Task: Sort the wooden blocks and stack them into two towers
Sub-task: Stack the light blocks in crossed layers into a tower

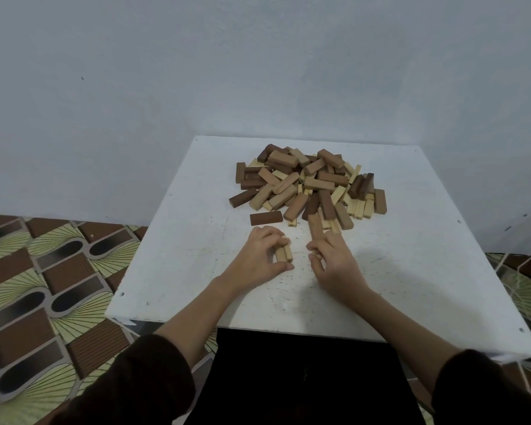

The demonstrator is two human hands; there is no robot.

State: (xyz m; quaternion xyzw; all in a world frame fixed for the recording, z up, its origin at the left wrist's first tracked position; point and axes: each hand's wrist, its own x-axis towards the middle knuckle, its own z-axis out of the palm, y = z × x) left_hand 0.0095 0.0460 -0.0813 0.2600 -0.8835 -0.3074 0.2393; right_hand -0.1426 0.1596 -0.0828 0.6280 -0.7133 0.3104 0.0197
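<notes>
Wooden blocks nearest, a tan pair (283, 254) on the white table (196, 271), are gripped by the left hand (258, 259), its fingers curled; just beside, the right hand (334, 265) pinches the near end of another tan block (315, 225). Best, I judge, to lay it flush against the pair, ends squared, before letting go, so the tower's base starts true; beyond lies the mixed pile (307, 182) of dark and light blocks, unsorted.
</notes>
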